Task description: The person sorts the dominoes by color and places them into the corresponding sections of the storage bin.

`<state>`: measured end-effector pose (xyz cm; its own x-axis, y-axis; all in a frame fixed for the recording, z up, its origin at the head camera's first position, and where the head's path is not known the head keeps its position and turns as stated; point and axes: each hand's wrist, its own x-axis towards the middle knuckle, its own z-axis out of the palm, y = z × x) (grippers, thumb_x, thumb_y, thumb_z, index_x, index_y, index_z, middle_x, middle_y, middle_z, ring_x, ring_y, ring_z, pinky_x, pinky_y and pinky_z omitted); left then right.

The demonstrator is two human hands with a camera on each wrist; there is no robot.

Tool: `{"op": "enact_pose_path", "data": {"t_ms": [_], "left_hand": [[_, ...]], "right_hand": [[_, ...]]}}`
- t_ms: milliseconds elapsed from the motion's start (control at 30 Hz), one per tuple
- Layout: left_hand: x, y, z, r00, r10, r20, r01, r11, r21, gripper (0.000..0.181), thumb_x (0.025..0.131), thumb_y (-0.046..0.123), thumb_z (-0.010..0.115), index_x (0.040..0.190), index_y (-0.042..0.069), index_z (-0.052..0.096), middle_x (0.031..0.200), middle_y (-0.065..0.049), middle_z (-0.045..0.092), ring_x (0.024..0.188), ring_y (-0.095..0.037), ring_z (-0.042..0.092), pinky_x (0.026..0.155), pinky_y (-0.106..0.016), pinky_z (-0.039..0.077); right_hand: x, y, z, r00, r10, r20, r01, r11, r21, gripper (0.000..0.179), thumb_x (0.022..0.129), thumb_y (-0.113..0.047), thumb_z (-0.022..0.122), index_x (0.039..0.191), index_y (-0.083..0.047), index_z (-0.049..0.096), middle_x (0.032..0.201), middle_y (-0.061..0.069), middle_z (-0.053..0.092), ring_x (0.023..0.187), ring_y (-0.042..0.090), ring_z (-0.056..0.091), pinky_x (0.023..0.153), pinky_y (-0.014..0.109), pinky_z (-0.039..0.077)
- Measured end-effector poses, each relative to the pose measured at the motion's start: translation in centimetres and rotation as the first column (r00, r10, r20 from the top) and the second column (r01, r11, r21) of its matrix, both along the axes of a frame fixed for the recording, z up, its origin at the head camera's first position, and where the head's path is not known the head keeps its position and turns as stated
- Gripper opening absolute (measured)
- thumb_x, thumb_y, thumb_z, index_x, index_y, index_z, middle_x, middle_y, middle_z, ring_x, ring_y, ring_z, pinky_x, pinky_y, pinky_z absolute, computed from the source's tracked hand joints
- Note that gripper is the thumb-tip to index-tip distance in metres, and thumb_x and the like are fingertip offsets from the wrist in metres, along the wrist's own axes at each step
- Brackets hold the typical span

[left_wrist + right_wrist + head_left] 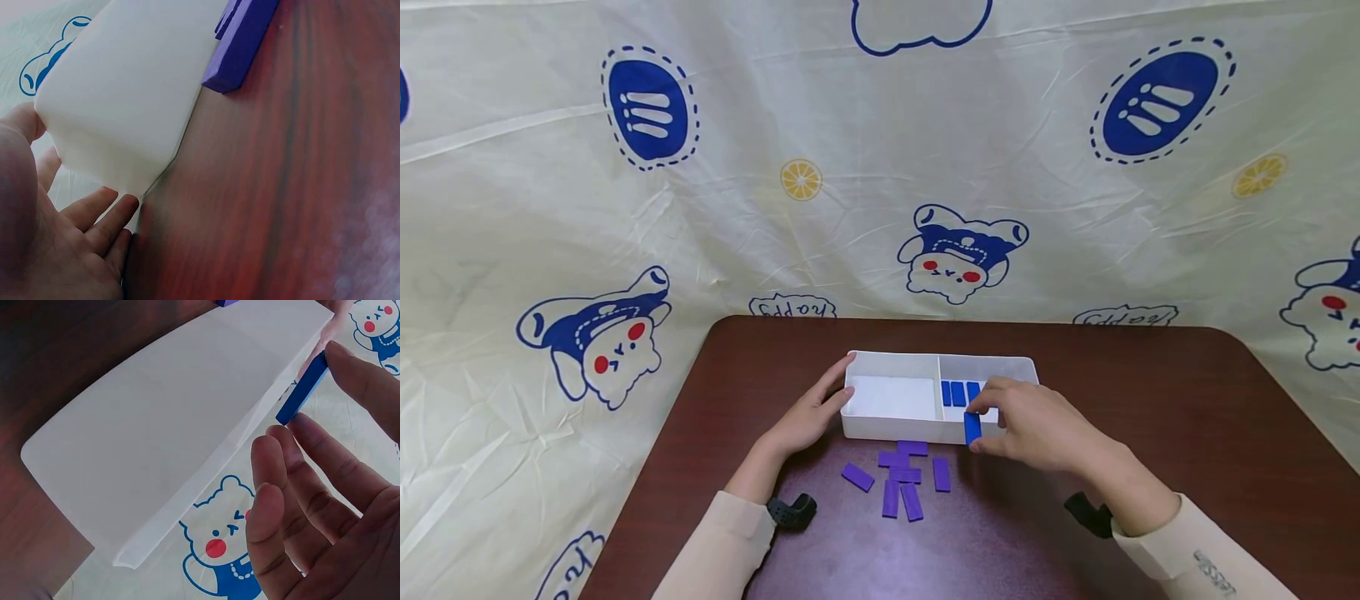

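A white two-compartment box (891,428) stands on the table. My left hand (807,417) touches its left end, thumb at the rim and the other fingers fairly straight along the end wall, as the left wrist view shows. Between thumb and fingertips my right hand (1037,421) pinches a small blue block (972,428), held up at the near wall of the right compartment. In that compartment three blue blocks (958,393) show in a row; the right hand hides part of the space beside them. The left compartment (895,398) shows only its white floor.
Several purple blocks (905,475) lie loosely on the dark brown table (1000,533) in front of the box, some overlapping. A patterned cloth (737,233) hangs behind the table's far edge. Black bands (792,512) are on both wrists.
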<state>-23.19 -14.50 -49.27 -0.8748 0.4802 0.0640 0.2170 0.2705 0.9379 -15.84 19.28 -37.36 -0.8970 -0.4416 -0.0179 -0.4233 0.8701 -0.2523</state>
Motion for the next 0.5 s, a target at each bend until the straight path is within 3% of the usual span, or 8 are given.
{"op": "enact_pose_path", "data": {"t_ms": [233, 500], "left_hand": [[0.0, 0.0, 0.1, 1.0, -0.002, 0.006, 0.002, 1.0, 0.007, 0.061, 0.112, 0.033, 0.047, 0.167, 0.033, 0.02, 0.17, -0.011, 0.029, 0.156, -0.035, 0.031, 0.123, -0.059, 0.03], [0.0, 0.0, 0.0, 1.0, -0.004, 0.001, 0.004, 1.0, 0.005, 0.061, 0.112, 0.032, 0.046, 0.167, 0.032, 0.02, 0.17, -0.013, 0.028, 0.156, -0.036, 0.031, 0.123, -0.059, 0.03]], "right_hand": [[-0.7, -0.1, 0.3, 1.0, -0.001, 0.007, 0.001, 1.0, -0.012, 0.043, 0.083, -0.038, 0.087, 0.117, -0.014, 0.078, 0.119, 0.005, 0.071, 0.09, 0.016, 0.068, 0.073, 0.036, 0.059], [-1.5, -0.1, 0.5, 1.0, 0.015, -0.009, -0.015, 1.0, -0.016, 0.042, 0.084, -0.036, 0.087, 0.117, -0.012, 0.079, 0.116, 0.006, 0.072, 0.087, 0.015, 0.067, 0.07, 0.03, 0.056]]}}
